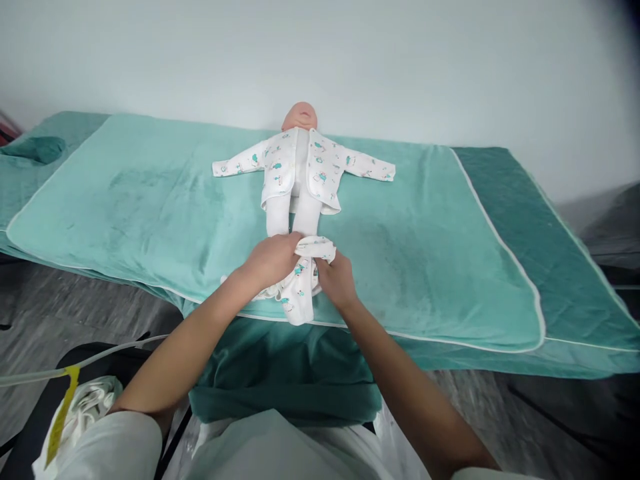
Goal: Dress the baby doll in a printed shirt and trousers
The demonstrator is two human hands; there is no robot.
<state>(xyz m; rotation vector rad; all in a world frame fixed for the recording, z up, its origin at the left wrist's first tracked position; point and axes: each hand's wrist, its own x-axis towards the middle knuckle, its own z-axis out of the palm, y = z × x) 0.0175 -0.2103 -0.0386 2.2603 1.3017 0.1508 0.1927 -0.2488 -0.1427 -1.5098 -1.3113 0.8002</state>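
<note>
A baby doll [299,119] lies on its back on a teal blanket [150,200], head toward the wall. It wears an open white printed jacket [320,170] with sleeves spread wide, and its white legs [293,217] point toward me. At the doll's feet, my left hand [273,260] and my right hand [337,280] both grip a bunched pair of white printed baby trousers [300,293]. The fingers of each hand are closed on the fabric. The doll's feet are hidden behind my hands and the trousers.
The blanket covers a padded table with a darker teal cover [540,233] showing at the right. A teal pillow [35,148] lies at far left. A white cloth with a yellow tape [70,400] sits at lower left. A pale wall stands behind.
</note>
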